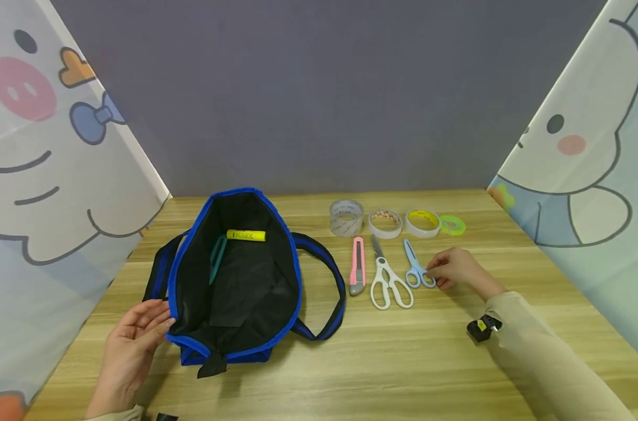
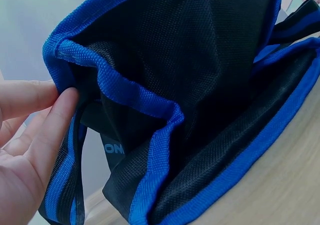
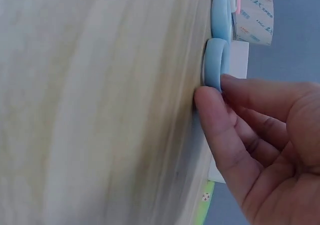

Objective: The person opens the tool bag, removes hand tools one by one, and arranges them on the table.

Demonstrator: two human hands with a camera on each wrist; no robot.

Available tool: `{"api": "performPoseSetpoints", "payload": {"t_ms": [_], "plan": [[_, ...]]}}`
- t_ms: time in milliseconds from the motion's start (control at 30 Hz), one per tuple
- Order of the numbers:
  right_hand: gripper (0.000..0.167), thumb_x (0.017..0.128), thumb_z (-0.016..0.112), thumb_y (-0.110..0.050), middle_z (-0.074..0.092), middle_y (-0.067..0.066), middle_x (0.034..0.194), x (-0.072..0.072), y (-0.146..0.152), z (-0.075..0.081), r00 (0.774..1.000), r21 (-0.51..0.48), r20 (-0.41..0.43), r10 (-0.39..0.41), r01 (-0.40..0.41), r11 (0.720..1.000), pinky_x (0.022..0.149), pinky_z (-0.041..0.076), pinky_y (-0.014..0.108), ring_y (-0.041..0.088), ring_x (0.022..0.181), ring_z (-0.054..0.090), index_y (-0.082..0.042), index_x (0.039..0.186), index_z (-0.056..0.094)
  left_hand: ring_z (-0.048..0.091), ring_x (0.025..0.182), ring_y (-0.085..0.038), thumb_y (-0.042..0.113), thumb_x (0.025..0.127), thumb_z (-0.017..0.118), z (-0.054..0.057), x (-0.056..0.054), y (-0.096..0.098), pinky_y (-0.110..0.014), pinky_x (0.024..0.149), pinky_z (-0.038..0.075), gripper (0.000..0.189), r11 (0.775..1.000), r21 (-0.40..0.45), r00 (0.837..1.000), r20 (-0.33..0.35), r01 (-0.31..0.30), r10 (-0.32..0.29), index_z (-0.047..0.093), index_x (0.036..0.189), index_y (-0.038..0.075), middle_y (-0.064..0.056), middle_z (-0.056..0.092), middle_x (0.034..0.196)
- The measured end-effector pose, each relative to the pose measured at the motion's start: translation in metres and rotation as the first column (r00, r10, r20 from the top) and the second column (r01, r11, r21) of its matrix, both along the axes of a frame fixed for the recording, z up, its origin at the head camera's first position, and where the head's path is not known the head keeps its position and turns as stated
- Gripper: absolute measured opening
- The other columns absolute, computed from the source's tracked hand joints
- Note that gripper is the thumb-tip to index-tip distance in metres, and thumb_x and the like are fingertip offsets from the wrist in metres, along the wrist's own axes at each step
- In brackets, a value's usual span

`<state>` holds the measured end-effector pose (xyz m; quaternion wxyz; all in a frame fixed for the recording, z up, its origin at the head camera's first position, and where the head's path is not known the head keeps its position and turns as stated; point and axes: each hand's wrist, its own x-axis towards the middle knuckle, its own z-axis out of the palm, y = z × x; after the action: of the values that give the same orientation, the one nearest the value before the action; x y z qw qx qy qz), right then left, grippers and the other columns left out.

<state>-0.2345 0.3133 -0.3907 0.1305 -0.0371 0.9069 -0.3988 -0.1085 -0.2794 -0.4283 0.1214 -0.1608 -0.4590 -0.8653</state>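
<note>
A black bag with blue trim [image 1: 234,345] stands with its mouth spread on the left of the table. My left hand [image 1: 131,345] pinches the bag's rim at its near left side, thumb and fingers on the blue edging [image 2: 62,77]. Inside lie a yellow tube with printing [image 1: 246,235] and a thin teal item [image 1: 218,257] against the wall. On the right, my right hand [image 1: 455,272] pinches one handle loop of the small light-blue scissors [image 1: 411,260]. In the right wrist view, thumb and fingertips meet at the loop's edge [image 3: 214,62].
White-handled scissors [image 1: 386,283] and a pink utility knife [image 1: 358,266] lie left of the blue scissors. Behind them sit a wide clear tape roll [image 1: 346,218], two white-sided rolls [image 1: 385,224] and a flat green roll [image 1: 452,225]. The bag's strap [image 1: 329,263] loops toward the knife.
</note>
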Motion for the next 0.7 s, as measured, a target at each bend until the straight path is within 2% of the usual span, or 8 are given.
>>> {"api": "performPoseSetpoints", "payload": {"t_ms": [133,300,500,700], "plan": [[0.021,0.087,0.071,-0.004,0.067,0.007,0.070,-0.001,-0.003,0.007,1.000,0.016,-0.014,0.019,-0.019,1.000,0.056,0.061,0.036,0.021,0.060,0.067,0.013,0.099,0.066,0.070,0.102,-0.020,-0.030,0.091,0.042,0.000,0.001,0.000,-0.026,0.081,0.059,0.045,1.000,-0.006,1.000,-0.006,0.002,-0.002,0.062,0.123,-0.006,-0.013,0.071,0.114],[0.032,0.088,0.070,-0.008,0.066,0.009,0.071,-0.009,-0.013,0.026,0.999,0.064,-0.048,0.021,-0.018,0.998,0.059,0.062,0.038,0.021,0.061,0.067,0.016,0.108,0.062,0.070,0.102,-0.020,-0.029,0.091,0.042,0.000,0.001,0.000,-0.025,0.081,0.059,0.044,1.000,0.000,1.000,-0.010,0.011,-0.011,0.062,0.123,-0.006,-0.013,0.071,0.114],[0.037,0.092,0.070,-0.012,0.069,0.017,0.082,-0.019,-0.042,0.051,0.997,-0.007,-0.065,0.045,-0.046,0.999,0.068,0.063,0.043,0.023,0.068,0.069,0.014,0.116,0.061,0.070,0.103,-0.020,-0.030,0.091,0.041,-0.001,0.001,0.001,-0.026,0.082,0.058,0.044,1.000,0.012,1.000,-0.015,0.016,-0.016,0.062,0.123,-0.007,-0.014,0.071,0.115],[0.031,0.094,0.069,-0.014,0.069,0.012,0.085,-0.032,-0.089,0.067,0.997,-0.081,-0.042,0.066,-0.069,0.994,0.073,0.062,0.044,0.023,0.071,0.069,0.009,0.115,0.064,0.070,0.103,-0.021,-0.030,0.091,0.040,-0.002,-0.001,0.000,-0.026,0.082,0.059,0.045,1.000,0.017,1.000,-0.014,0.024,-0.023,0.062,0.123,-0.007,-0.015,0.070,0.115]]}}
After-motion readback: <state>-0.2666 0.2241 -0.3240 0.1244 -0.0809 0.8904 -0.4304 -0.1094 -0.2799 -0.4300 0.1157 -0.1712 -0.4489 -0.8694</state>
